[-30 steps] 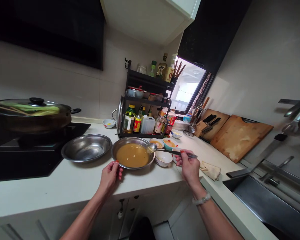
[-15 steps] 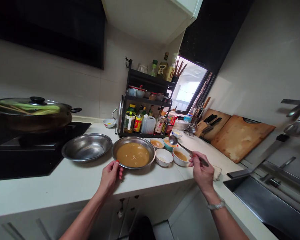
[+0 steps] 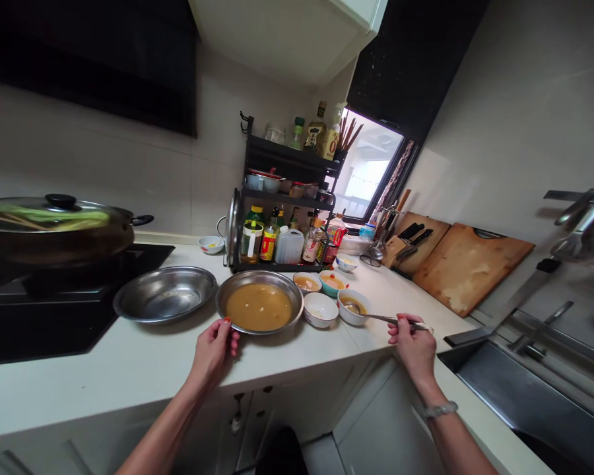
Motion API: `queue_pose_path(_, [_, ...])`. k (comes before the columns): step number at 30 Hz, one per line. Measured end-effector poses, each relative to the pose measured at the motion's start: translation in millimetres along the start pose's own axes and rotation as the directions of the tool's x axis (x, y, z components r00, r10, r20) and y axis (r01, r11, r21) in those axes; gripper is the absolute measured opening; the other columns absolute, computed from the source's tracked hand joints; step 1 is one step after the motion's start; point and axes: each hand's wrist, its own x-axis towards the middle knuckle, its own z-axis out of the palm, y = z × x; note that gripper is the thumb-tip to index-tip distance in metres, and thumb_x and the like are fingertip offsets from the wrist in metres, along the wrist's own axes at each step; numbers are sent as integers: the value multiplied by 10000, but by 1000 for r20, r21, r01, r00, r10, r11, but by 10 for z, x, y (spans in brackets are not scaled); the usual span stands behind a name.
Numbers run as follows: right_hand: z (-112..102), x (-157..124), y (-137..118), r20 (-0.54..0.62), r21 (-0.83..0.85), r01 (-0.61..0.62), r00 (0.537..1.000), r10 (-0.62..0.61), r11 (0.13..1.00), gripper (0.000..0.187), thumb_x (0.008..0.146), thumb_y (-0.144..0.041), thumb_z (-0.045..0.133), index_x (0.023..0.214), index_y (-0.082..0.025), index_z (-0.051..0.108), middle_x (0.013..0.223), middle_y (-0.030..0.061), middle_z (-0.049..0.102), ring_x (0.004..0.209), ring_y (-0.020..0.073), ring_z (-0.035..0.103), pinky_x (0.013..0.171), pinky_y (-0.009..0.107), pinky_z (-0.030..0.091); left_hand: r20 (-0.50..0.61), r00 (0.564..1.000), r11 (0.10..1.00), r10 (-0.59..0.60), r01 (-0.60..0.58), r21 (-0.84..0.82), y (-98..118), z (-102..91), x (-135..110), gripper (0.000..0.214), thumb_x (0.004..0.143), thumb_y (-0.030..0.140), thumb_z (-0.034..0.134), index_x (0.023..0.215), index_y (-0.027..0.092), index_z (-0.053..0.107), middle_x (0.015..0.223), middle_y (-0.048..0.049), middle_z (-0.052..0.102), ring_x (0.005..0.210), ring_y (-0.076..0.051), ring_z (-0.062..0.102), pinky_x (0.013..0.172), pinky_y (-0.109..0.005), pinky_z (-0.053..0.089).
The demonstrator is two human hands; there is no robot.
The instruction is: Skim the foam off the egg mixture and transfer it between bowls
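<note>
My left hand (image 3: 214, 344) pinches the near left rim of a round metal dish (image 3: 297, 310) that holds brown liquid (image 3: 258, 309) with small pale bits. The fingers of my right hand (image 3: 412, 340) are closed round the handle of a metal ladle (image 3: 383, 318). Its bowl end dips into brownish liquid in a small white bowl (image 3: 361, 320). Left of that bowl stands another white bowl (image 3: 321, 318) with only traces in it. Behind these two are a bowl of orange-brown liquid (image 3: 307, 282) and a teal bowl (image 3: 333, 284) with similar contents.
An empty metal dish (image 3: 165, 305) lies left, beside the black stove (image 3: 39, 323) with a lidded pan (image 3: 59, 231). A black rack (image 3: 287, 198) of bottles stands behind. Rightward are a knife block (image 3: 400, 249), a cutting board (image 3: 470, 270) and the sink (image 3: 515, 389).
My right hand has moved slightly right and lowered the ladle from above the bowls into the white bowl's liquid. My left hand stays on the dish rim. The view has shifted a little.
</note>
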Motion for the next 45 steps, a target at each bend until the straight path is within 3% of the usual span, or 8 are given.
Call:
queue_pose_path(6, [-15, 133, 119, -102, 213, -75, 990, 99, 974, 317, 695, -435, 642, 807, -154, 546, 496, -29, 607, 376, 117, 560, 358, 203, 465, -6, 1000, 1000, -12, 12, -6, -7, 2, 10, 348, 650, 454, 693, 758, 174, 517, 501, 47, 588, 384, -73, 456, 348, -181, 355])
queue_pose_path(11, [-13, 188, 159, -126, 284, -69, 986, 109, 956, 290, 685, -382, 663, 823, -153, 551, 528, -31, 623, 393, 110, 568, 362, 199, 478, -10, 1000, 1000, -9, 9, -10, 9, 8, 0, 347, 643, 447, 698, 758, 171, 521, 498, 44, 585, 379, -73, 453, 348, -182, 350])
queue_pose_path(21, [159, 49, -258, -68, 421, -81, 990, 121, 903, 307, 641, -375, 701, 796, -152, 558, 524, -13, 620, 415, 117, 571, 339, 185, 442, -4, 1000, 1000, -6, 6, -17, -13, -6, 11, 352, 646, 453, 702, 757, 168, 526, 503, 43, 584, 375, -74, 455, 343, -187, 349])
queue_pose_path(29, [581, -253, -544, 161, 439, -66, 987, -6, 896, 361, 725, -473, 673, 864, -167, 542, 535, -17, 616, 403, 136, 560, 348, 226, 444, -11, 1000, 1000, -12, 11, -9, -15, -7, 24, 348, 654, 451, 693, 770, 168, 526, 505, 46, 577, 381, -71, 452, 343, -180, 347])
queue_pose_path(34, [760, -500, -644, 274, 431, 154, 917, -291, 889, 250, 851, -419, 572, 926, -181, 596, 555, -44, 585, 440, 108, 568, 602, 307, 562, -14, 1000, 1000, -13, 13, -2, 1, 14, 7, 337, 661, 445, 683, 767, 169, 521, 504, 46, 572, 385, -71, 450, 343, -180, 347])
queue_pose_path(39, [654, -533, -668, 274, 412, 368, 823, -498, 834, 181, 884, -341, 540, 937, -201, 642, 810, 38, 637, 550, 115, 590, 499, 261, 525, -7, 1000, 1000, -7, 7, 6, 12, 23, -1, 346, 654, 461, 683, 748, 171, 518, 501, 46, 570, 385, -71, 447, 342, -181, 346])
queue_pose_path(41, [547, -436, -601, 239, 353, 404, 833, -499, 844, 191, 890, -341, 527, 948, -196, 637, 811, 42, 636, 559, 119, 592, 511, 265, 530, -5, 1000, 1000, -3, 3, 17, 12, 20, 2, 350, 652, 467, 683, 736, 170, 519, 502, 43, 572, 388, -70, 448, 346, -183, 350])
queue_pose_path(45, [292, -158, -348, 109, 134, 364, 919, -379, 922, 278, 880, -406, 514, 989, -165, 603, 663, 8, 619, 498, 119, 579, 497, 254, 523, -16, 1000, 1000, -6, 6, 11, -11, 5, 15, 358, 648, 474, 683, 749, 169, 524, 501, 43, 571, 387, -74, 451, 344, -184, 347])
